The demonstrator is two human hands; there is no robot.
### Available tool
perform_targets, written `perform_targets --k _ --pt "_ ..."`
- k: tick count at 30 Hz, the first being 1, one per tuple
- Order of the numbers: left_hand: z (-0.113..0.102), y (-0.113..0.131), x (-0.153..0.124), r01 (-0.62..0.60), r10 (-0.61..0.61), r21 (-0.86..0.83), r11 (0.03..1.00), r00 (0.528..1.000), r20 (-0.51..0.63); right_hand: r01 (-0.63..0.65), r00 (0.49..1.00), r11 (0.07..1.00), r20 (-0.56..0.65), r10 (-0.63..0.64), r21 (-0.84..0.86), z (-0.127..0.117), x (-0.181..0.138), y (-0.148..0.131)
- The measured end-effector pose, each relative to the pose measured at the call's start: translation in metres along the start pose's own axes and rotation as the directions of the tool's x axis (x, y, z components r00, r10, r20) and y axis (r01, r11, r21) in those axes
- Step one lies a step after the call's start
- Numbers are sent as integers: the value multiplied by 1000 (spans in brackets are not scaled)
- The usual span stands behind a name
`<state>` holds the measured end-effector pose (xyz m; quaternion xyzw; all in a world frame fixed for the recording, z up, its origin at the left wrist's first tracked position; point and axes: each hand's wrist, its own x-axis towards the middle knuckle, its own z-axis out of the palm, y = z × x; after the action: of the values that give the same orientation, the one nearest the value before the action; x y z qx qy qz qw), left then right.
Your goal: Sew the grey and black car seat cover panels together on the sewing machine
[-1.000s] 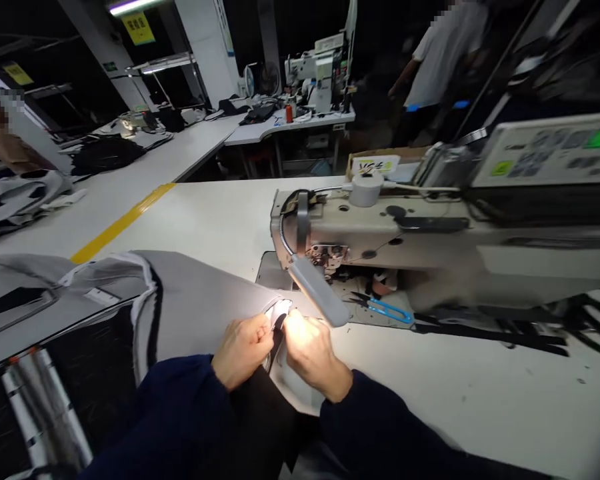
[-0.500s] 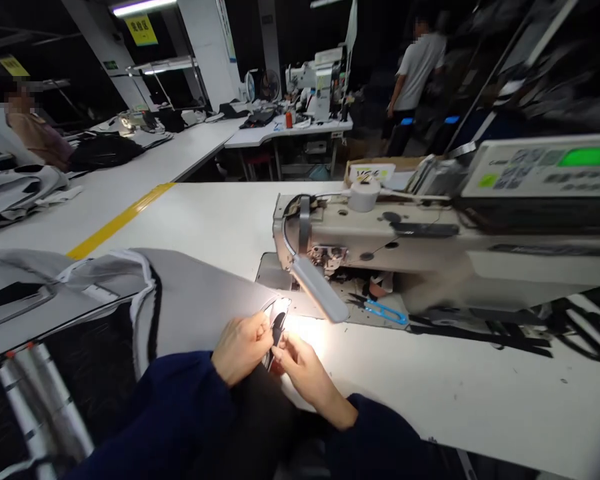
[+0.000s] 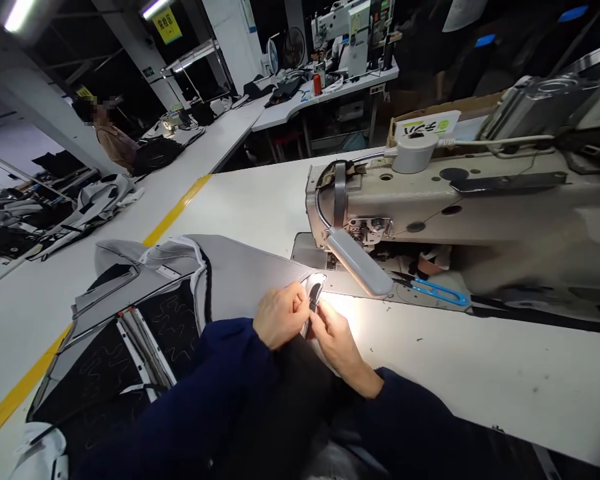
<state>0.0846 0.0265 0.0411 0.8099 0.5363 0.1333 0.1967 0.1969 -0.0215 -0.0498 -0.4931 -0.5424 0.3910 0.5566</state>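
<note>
The left hand (image 3: 283,315) has its fingers curled closed on the narrow end of a gray cloth (image 3: 235,267), and the right hand (image 3: 341,339) pinches the same end between thumb and fingers. The cloth lies on the white table (image 3: 455,363), its wide part spread leftward next to black panels (image 3: 105,363). The gripped end is lit by a gray lamp (image 3: 361,262) on the sewing machine (image 3: 420,207). Blue scissors (image 3: 440,292) lie apart, right of both hands.
</note>
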Motion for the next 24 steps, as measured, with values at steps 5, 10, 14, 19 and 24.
perform_targets --k 5,10,14,19,24 --pt "-12 28 17 17 -6 398 917 1000 -29 225 971 964 -52 -234 -140 5 -2 -6" --pt "-21 18 29 0 3 446 895 1000 -5 351 925 873 -18 -379 -340 6 -1 -17" --pt "-22 -15 11 -72 67 -37 997 992 -110 482 865 831 -3 -502 -277 9 -2 -16" --pt "-6 -44 -12 -116 -52 -633 765 969 -242 408 913 913 -33 -407 21 10 -7 -14" --pt "4 -42 -14 -101 -85 -715 692 972 -220 266 964 961 -23 -265 77 2 1 -21"
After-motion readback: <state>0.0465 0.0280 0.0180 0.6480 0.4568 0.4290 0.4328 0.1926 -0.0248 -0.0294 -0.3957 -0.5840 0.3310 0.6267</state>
